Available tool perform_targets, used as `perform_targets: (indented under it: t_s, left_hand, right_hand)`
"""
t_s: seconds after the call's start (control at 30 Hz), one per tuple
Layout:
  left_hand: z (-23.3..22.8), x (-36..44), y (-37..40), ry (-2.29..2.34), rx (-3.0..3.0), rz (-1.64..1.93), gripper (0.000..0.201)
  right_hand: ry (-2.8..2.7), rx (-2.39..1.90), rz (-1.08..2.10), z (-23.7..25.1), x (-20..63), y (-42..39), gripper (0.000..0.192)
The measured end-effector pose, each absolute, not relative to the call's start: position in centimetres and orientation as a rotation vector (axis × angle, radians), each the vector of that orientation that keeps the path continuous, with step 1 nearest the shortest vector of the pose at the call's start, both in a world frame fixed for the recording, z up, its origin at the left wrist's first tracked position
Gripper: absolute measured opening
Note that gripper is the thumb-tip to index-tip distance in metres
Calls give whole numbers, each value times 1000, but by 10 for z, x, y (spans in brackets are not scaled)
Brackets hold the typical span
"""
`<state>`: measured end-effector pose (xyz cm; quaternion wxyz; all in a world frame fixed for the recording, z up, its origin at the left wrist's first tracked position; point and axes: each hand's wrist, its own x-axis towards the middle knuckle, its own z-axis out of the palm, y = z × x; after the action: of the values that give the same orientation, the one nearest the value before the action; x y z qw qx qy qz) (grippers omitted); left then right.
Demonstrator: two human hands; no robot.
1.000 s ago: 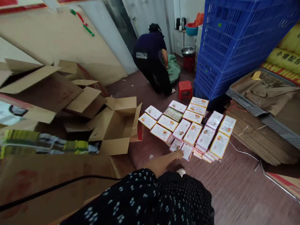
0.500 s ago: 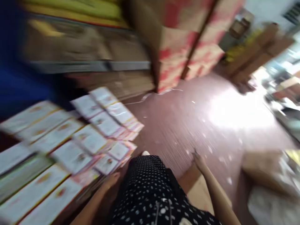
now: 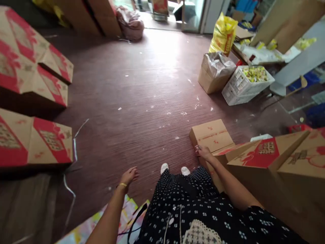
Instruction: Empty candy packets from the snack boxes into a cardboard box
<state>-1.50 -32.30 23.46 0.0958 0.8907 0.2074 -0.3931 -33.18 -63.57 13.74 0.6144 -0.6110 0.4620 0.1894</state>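
My left hand, a yellow band at its wrist, hangs over the bare floor with fingers loosely bent and apart. It holds nothing that I can see. Below that forearm lie colourful printed packs, partly covered by the arm and my clothing. My right hand is closed, with a small dark thing at its fingertips too small to name. It is beside a closed cardboard box with red print; whether it touches the box I cannot tell.
Stacked red-printed cartons stand at left, with more cartons at right. Ahead right are a plastic-lined box, a white crate of small yellow packets and a yellow sack. A white strap and scraps lie on the brown floor.
My view has swung to the right, from the printed packs toward the open floor and doorway. My left hand is now out in front, away from the packs. The right hand remains closed.
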Motion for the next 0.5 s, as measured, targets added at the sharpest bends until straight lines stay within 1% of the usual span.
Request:
perform_targets:
  t_s: [0.07, 0.17, 0.23, 0.3, 0.37, 0.43, 0.5]
  left_hand:
    - [218, 11, -362, 503, 2620, -1249, 35]
    - [191, 26, -403, 371, 2595, -1391, 37]
    - [175, 22, -420, 313, 2589, -1508, 34]
    - [163, 12, -431, 267, 2605, -1650, 26]
    - [152, 3, -438, 204, 2628, -1809, 20]
    - [139, -3, -446, 124, 2644, -1954, 23]
    - [124, -8, -460, 104, 2629, -2062, 22]
  right_hand:
    - [1198, -1316, 425, 138, -352, -635, 27]
    - [1389, -1163, 462, 148, -386, -609, 28]
    - [1510, -1053, 486, 161, -407, -587, 31]
    - [1636, -964, 466, 178, -423, -576, 36]
    - [1797, -1017, 287, 200, -437, -585, 40]
    - [1969, -1266, -68, 231, -453, -615, 41]
    - [2098, -1617, -468, 271, -476, -656, 37]
